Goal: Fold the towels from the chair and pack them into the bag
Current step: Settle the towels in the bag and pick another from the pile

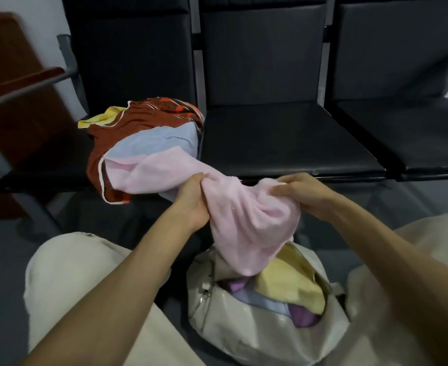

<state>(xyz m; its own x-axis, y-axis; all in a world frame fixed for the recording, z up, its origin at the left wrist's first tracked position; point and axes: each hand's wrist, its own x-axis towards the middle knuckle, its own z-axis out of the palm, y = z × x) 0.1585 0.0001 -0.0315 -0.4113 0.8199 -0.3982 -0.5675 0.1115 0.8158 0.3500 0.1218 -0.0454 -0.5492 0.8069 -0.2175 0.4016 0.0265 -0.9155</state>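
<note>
A pink towel [246, 228] stretches from the pile on the left chair seat down over the bag. My left hand [193, 199] grips it at one bunched spot, and my right hand [302, 194] grips it a little to the right. The loose middle hangs in a fold between them, just above the open cream bag [244, 331] on the floor between my knees. Inside the bag lie a yellow towel [289, 281], a purple towel [303, 317] and a pale blue one. On the chair sit a light blue towel [151, 141], a rust patterned cloth [143, 114] and a yellow towel [104, 118].
A row of black padded chairs [283, 138] with grey metal frames runs across the view; the middle and right seats hold nothing. A brown wooden panel [11, 75] stands at far left. My cream-trousered knees flank the bag on the grey floor.
</note>
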